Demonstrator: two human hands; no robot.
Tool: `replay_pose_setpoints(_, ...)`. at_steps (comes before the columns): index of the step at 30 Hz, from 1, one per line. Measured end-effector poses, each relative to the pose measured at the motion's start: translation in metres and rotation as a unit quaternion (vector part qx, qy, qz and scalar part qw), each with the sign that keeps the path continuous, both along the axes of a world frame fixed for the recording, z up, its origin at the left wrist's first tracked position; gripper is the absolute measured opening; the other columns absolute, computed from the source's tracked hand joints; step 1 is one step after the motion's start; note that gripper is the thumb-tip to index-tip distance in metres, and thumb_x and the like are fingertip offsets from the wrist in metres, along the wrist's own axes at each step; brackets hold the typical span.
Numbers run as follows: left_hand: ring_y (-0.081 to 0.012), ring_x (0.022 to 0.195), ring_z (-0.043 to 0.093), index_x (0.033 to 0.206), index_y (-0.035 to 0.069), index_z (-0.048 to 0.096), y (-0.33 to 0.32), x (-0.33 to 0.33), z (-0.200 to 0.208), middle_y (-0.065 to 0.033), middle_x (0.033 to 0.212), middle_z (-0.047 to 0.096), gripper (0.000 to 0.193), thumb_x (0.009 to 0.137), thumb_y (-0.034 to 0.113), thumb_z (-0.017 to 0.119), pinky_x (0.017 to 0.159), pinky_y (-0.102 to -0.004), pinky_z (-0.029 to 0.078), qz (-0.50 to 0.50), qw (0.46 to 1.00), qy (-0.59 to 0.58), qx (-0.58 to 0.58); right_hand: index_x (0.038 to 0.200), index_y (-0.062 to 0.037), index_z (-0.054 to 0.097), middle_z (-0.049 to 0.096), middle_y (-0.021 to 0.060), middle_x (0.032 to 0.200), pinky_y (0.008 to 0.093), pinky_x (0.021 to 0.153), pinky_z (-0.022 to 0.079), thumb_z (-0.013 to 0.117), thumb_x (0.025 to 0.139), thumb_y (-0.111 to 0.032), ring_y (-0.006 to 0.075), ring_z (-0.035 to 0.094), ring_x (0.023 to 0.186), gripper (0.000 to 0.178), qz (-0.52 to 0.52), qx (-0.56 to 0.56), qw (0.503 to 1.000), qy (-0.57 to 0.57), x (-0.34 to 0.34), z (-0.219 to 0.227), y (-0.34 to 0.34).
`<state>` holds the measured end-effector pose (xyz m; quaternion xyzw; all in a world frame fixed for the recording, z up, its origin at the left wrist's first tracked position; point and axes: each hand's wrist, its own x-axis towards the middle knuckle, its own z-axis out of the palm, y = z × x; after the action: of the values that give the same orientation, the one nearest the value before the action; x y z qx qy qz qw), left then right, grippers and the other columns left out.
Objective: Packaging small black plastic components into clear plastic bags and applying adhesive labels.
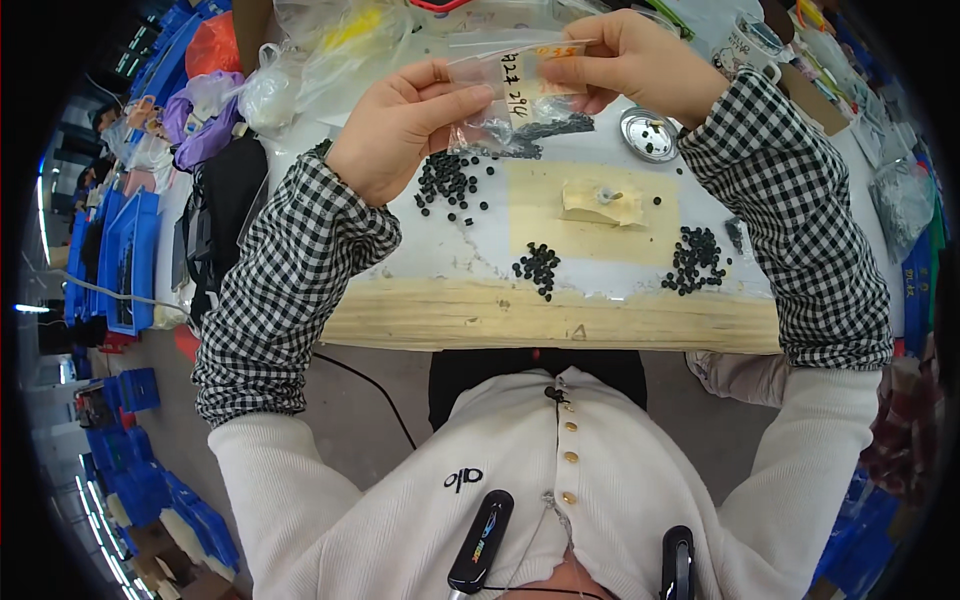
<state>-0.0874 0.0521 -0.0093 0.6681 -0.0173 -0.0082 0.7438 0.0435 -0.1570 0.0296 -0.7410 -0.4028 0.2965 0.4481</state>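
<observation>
Between both hands, above the far part of the table, I hold a small clear zip bag (487, 98) with a handwritten paper label on it. My left hand (405, 118) pinches the bag's left side between thumb and fingers. Gripping its upper right corner is my right hand (632, 62), closed on the plastic. Below the bag lies a loose pile of small black round parts (447, 180). Two more such piles sit nearer me, one in the middle (538, 268) and one at the right (695, 262). What is inside the bag I cannot make out.
A pale block with a small peg (603, 203) sits on a yellowish sheet (530, 215). A round metal dish (648, 134) stands near my right forearm. Plastic bags (335, 50) crowd the far left, and a mug (752, 48) stands far right. The wooden table edge (560, 318) runs before me.
</observation>
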Motion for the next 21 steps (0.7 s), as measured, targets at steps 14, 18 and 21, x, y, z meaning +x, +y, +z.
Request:
replay_pose_setpoints(14,-0.0134,0.098,0.063,0.115,0.002,0.057,0.004,-0.015,-0.016,-0.0065,0.109,0.064,0.027,0.09,0.011,0.061,0.082,-0.0255,0.054,-0.006,1.0,0.02,0.008,0.099,0.0006,0.064,0.065,0.0021,0.08,0.0192,0.06,0.051,0.06,0.092,-0.017,0.0065,0.061,0.067,0.02,-0.102,0.021,0.995,0.014,-0.013,0.005,-0.044)
replay_pose_setpoints(18,-0.0124,0.098,0.062,0.118,0.004,0.056,-0.004,-0.013,-0.014,-0.0073,0.113,0.063,0.028,0.092,0.012,0.059,0.084,-0.0254,0.054,-0.027,0.999,0.018,0.023,0.104,0.0017,0.063,0.066,0.0031,0.083,0.0196,0.062,0.052,0.059,0.093,-0.015,0.0073,0.062,0.068,0.02,-0.109,0.034,0.993,0.014,-0.021,0.005,-0.055)
replay_pose_setpoints(21,-0.01,0.096,0.061,0.12,0.006,0.054,-0.012,-0.006,-0.014,-0.0085,0.114,0.063,0.027,0.094,0.015,0.056,0.085,-0.0263,0.053,-0.051,0.998,0.013,0.047,0.104,0.0024,0.062,0.066,0.0033,0.084,0.0202,0.063,0.053,0.058,0.093,-0.014,0.0074,0.062,0.068,0.02,-0.119,0.045,0.992,0.016,-0.02,0.003,-0.069)
